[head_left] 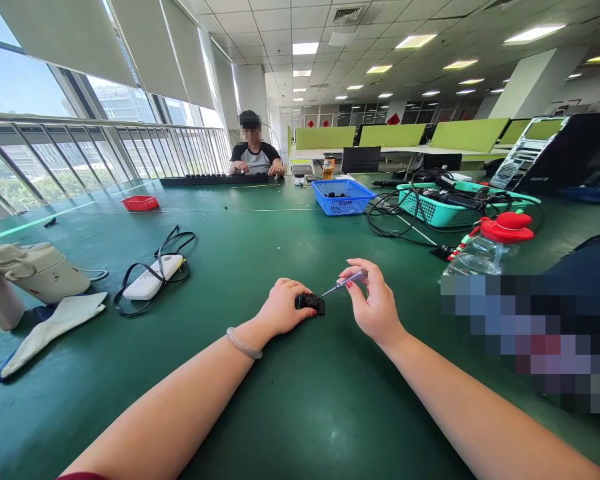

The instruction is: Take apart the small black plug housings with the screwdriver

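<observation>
My left hand [286, 307] rests on the green table and grips a small black part [311, 303] with thumb and fingers; what kind of part it is I cannot make out. Between the fingers of my right hand [373, 300] is a slim screwdriver [344, 283] with a purplish handle, tilted down to the left. Its metal tip reaches the top of the black part, though whether it sits in a screw is too small to see. A grey bangle circles my left wrist.
On the left lie a white power bank [154, 279] with a black strap, a cream bottle [40, 270] and a white cloth [55, 333]. Ahead stand a red tray [140, 203], a blue basket [344, 207] and a teal basket [433, 212] with cables. A clear bottle [480, 260] stands right; a person [257, 157] sits opposite.
</observation>
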The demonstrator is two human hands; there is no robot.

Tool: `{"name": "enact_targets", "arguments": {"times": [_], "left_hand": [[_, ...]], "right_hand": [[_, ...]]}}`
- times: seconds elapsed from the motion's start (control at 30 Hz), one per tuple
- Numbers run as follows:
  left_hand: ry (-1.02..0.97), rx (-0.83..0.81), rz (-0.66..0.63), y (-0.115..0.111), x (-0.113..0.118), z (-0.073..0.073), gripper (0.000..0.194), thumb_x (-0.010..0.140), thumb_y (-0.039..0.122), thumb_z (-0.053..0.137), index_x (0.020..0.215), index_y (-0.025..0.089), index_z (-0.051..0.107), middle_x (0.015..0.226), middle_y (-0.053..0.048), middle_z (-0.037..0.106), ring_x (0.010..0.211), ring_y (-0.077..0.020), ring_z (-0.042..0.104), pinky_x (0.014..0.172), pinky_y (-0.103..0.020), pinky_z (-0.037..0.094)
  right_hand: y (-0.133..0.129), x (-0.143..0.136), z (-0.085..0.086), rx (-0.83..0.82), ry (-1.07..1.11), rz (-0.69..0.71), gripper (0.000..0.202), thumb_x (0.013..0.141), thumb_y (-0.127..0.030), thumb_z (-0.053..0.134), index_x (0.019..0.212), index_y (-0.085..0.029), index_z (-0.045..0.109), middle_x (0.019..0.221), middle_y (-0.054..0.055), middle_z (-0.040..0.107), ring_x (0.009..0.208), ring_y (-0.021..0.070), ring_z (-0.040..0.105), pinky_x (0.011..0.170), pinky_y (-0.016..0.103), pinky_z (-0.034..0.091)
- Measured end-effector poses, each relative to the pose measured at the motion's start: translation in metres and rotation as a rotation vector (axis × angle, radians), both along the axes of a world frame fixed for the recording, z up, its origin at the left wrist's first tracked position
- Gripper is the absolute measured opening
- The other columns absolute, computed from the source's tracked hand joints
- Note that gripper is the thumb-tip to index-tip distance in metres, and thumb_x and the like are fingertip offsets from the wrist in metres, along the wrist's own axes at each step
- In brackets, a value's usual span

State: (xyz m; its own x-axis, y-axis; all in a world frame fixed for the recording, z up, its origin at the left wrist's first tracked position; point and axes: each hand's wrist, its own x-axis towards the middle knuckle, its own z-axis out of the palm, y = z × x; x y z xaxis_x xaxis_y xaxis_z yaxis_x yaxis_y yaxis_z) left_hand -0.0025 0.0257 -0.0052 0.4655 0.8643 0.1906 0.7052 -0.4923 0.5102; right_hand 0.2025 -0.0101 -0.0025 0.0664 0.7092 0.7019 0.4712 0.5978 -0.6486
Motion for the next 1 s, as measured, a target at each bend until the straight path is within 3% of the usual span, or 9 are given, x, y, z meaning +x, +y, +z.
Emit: {"name": "enact_targets", "arguments": {"times": [0.23,0.47,0.63,1.0], "left_hand": [[0.009,0.018,-0.015,0.002,-0.001,-0.003,0.031,0.077,0.035,0.078,0.105,0.024,0.074,0.114,-0.005,0.073,0.119,-0.0295,0.054,0.109,-0.044,0.042],[0.012,0.01,-0.016,0.002,-0.001,-0.003,0.032,0.077,0.036,0.078,0.107,0.025,0.074,0.115,-0.005,0.073,0.121,-0.03,0.054,0.109,-0.045,0.042],[0.006,0.003,-0.017,0.003,-0.002,-0.003,0.034,0.076,0.038,0.078,0.108,0.025,0.074,0.116,-0.005,0.073,0.122,-0.03,0.053,0.11,-0.045,0.041],[0.002,-0.006,-0.043,0.002,-0.003,-0.002,0.03,0.079,0.035,0.075,0.107,0.026,0.075,0.116,-0.005,0.072,0.123,-0.0298,0.051,0.111,-0.046,0.04]], "right_hand": [[0.003,0.003,-0.001,-0.048,0.164,0.013,0.029,0.095,-0.025,0.051,0.123,-0.027,0.048,0.098,0.004,0.069,0.088,0.0197,0.071,0.089,0.043,0.058],[0.006,0.003,-0.002,-0.124,0.177,0.041,0.029,0.093,-0.027,0.052,0.122,-0.026,0.048,0.096,0.004,0.07,0.09,0.0206,0.071,0.09,0.045,0.056],[0.014,0.011,-0.002,-0.25,0.201,-0.019,0.032,0.09,-0.031,0.054,0.121,-0.026,0.05,0.096,0.005,0.072,0.091,0.0229,0.07,0.086,0.046,0.055],[0.026,0.018,-0.006,-0.31,0.394,0.082,0.05,0.081,-0.054,0.07,0.116,-0.024,0.05,0.086,0.003,0.074,0.079,0.0213,0.074,0.085,0.047,0.059]]}}
